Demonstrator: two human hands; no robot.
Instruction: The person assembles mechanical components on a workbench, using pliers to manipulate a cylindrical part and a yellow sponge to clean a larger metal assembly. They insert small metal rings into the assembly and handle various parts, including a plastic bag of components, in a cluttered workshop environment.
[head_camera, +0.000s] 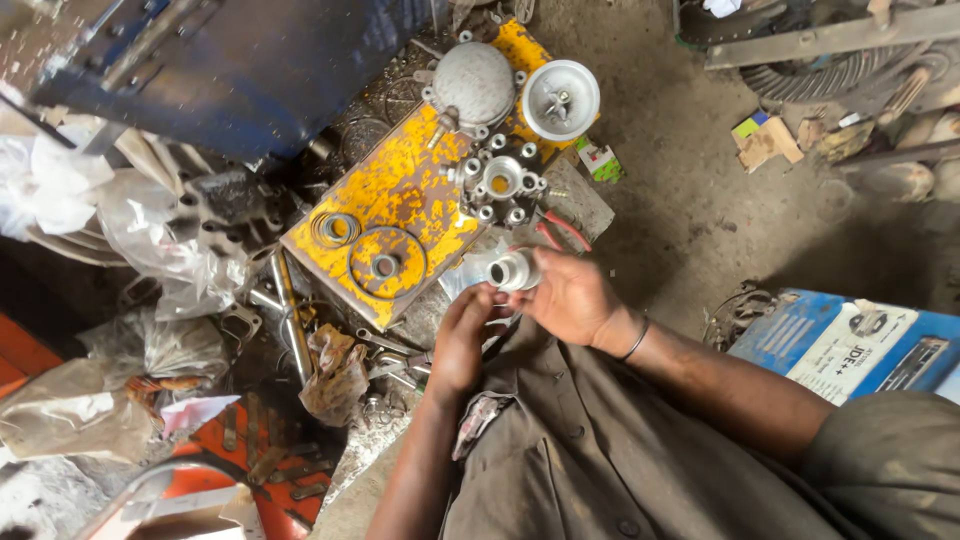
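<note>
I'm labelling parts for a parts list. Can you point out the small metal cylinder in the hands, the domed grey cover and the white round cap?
small metal cylinder (514, 270), head view, its side wall
domed grey cover (473, 82), head view, top of dome
white round cap (561, 99), head view, inner face

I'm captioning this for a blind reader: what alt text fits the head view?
Seen from above, a person's right hand holds a small silver metal cylinder, with the left hand beside it. Ahead lies a worn yellow board carrying a bolted metal housing, a grey domed cover, a white dish-shaped part and metal rings.
</note>
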